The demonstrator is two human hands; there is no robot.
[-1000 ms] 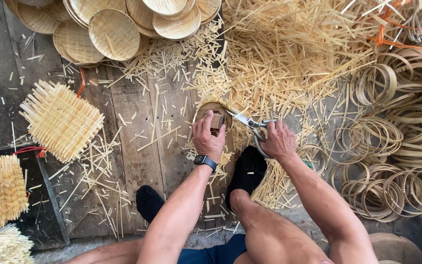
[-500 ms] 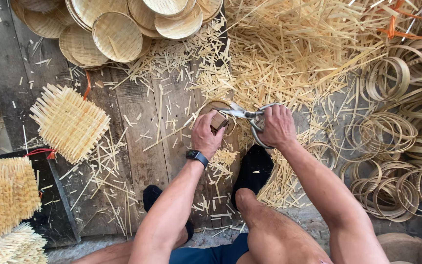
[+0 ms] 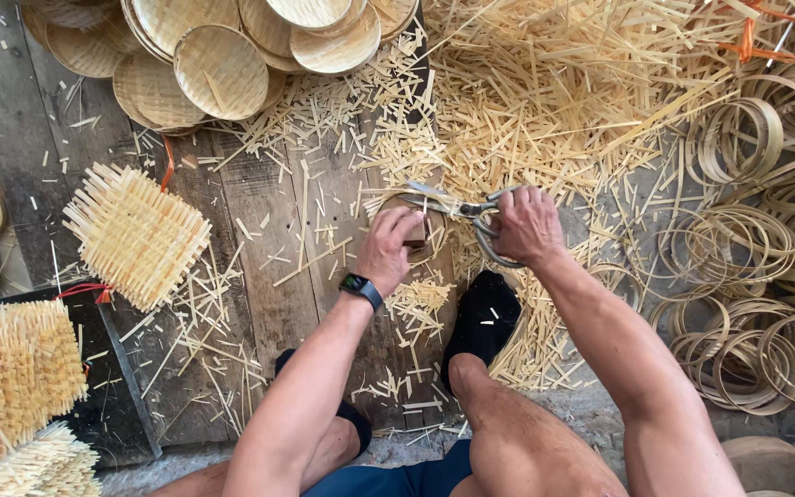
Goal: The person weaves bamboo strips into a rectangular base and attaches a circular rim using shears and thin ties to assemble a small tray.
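My left hand (image 3: 386,248), with a dark watch on its wrist, grips a small round woven bamboo basket (image 3: 416,225) held edge-up over the plank floor. My right hand (image 3: 526,224) holds metal scissors (image 3: 457,208) whose blades reach left across the basket's rim. Most of the basket is hidden behind my left hand. Trimmed bamboo slivers (image 3: 420,304) lie on the planks just below both hands.
Finished round baskets (image 3: 221,72) are stacked at the top left. A square untrimmed woven mat (image 3: 135,235) lies to the left, more mats (image 3: 11,377) at bottom left. Bamboo hoops (image 3: 738,276) pile up on the right, loose strips (image 3: 563,92) at the top. My black-socked foot (image 3: 482,317) rests below the hands.
The scissors have shifted left along the basket's rim and my left hand has turned the basket slightly. The view has drifted a little.
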